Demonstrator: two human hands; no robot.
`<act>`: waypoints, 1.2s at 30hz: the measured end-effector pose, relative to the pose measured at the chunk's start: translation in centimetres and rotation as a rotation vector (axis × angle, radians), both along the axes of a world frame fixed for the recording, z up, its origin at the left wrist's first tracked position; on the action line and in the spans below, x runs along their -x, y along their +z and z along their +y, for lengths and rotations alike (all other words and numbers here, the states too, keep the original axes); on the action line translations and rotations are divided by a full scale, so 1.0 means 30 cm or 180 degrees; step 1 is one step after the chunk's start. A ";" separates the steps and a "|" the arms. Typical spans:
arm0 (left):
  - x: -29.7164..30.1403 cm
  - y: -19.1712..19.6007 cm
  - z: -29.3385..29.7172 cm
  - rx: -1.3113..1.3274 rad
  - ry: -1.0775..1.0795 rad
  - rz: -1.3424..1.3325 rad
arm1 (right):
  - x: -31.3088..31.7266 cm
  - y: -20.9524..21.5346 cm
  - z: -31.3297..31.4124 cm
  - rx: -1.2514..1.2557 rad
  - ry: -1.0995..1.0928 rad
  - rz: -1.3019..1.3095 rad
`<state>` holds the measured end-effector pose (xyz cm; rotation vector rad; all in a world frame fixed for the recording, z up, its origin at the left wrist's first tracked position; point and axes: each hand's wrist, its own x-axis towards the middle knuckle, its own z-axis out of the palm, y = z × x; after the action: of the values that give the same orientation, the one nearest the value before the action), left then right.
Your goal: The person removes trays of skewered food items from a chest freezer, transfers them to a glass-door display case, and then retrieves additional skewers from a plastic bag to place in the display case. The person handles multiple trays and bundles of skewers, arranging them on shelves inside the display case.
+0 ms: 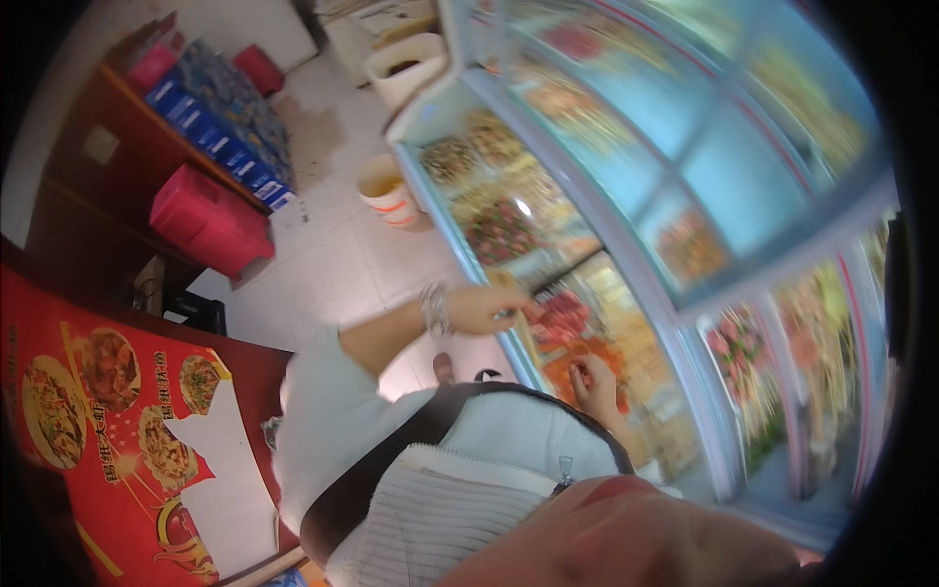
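Note:
My left hand (481,309), with a silvery bracelet at the wrist, reaches over the near rim of a light-blue display cabinet (533,367). Its fingers are curled closed beside a mound of raw red meat (560,319); blur hides what they grip, if anything. Further right, my right hand (595,382) is over orange-red food (567,375) in the same cabinet. Its fingers are bent together too, and I cannot make out anything held in them.
Skewered foods (738,342) lie behind the cabinet's glass at right. A white bucket (387,191) stands on the tiled floor (303,269) by the cabinet. At left are pink stools (210,225), stacked blue boxes (215,142) and a red table (88,479) with food pictures.

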<state>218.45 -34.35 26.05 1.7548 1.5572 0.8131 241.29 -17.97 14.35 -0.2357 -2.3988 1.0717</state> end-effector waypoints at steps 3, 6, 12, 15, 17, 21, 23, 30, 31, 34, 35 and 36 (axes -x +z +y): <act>0.207 -0.164 -0.414 0.0935 0.1530 -0.1061 | 0.392 -0.016 -0.117 -0.0561 0.0843 -0.0286; 0.354 -0.220 -0.706 0.0504 0.2351 -0.1390 | 0.737 0.023 -0.214 -0.1075 0.1279 -0.0915; 0.855 -0.276 -1.011 -0.1182 0.3247 -0.2428 | 1.346 0.123 -0.327 -0.0823 0.1736 -0.0510; 1.178 -0.459 -1.148 -0.1276 0.4726 -0.2291 | 1.703 0.136 -0.346 -0.1015 0.1587 -0.0714; 1.302 -0.617 -1.261 -0.0552 0.5769 -0.2397 | 1.938 0.130 -0.350 -0.1014 0.1445 -0.0770; 1.254 -0.870 -1.499 0.0934 0.6214 -0.3694 | 2.350 0.143 -0.400 -0.0810 0.1503 -0.0652; 1.177 -0.937 -1.596 0.1663 0.6173 -0.3732 | 2.548 0.186 -0.479 -0.1086 0.1665 -0.0614; 1.505 -0.985 -1.847 0.2249 0.6392 -0.4286 | 3.369 0.290 -0.964 -0.0871 0.3047 -0.0307; 1.606 -0.988 -1.873 0.2279 0.6373 -0.4294 | 3.453 0.276 -1.008 -0.0922 0.3150 -0.0352; 1.914 -0.998 -1.945 0.2282 0.6305 -0.4234 | 3.646 0.202 -1.034 -0.0826 0.2973 -0.0533; 2.031 -1.000 -1.967 0.2261 0.6261 -0.4167 | 3.698 0.172 -1.019 -0.0702 0.2912 -0.0469; 2.160 -0.996 -1.989 0.2246 0.6213 -0.4106 | 3.756 0.142 -0.999 -0.0485 0.2614 -0.0841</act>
<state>153.66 -94.01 -3.83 -1.1847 1.6250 1.3429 128.60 -47.95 18.62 0.7718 -2.8731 1.2206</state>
